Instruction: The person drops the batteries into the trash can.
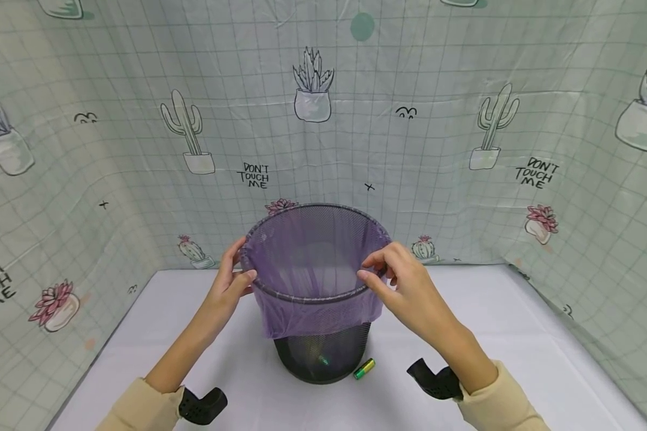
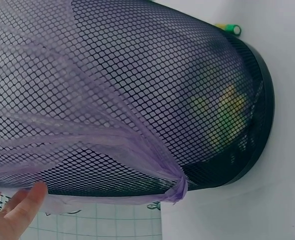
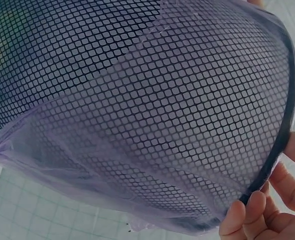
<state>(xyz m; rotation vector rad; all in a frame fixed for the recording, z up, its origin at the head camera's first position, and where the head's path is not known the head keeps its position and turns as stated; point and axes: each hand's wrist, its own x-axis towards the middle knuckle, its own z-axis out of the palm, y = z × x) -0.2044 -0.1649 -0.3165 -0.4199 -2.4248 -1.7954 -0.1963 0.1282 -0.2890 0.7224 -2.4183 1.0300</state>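
Note:
A black mesh wastebasket [image 1: 323,353] stands on the white table, lined with a thin purple trash bag [image 1: 323,320] folded down over its rim. My left hand [image 1: 232,278] holds the rim on the left side, thumb on top and fingers outside; only its fingertips [image 2: 35,197] show in the left wrist view. At the right side, my right hand [image 1: 401,281] pinches the bag's edge at the rim, with thumb and fingers on either side of it in the right wrist view. Blurred yellow and green contents [image 2: 227,112] show through the mesh near the basket's bottom.
A green and gold battery [image 1: 364,369] lies on the table [image 1: 437,407] just right of the basket's base. Close behind and on both sides hangs a grid-patterned cloth [image 1: 356,149] printed with cacti. Black wrist mounts [image 1: 202,406] sit at both sleeves.

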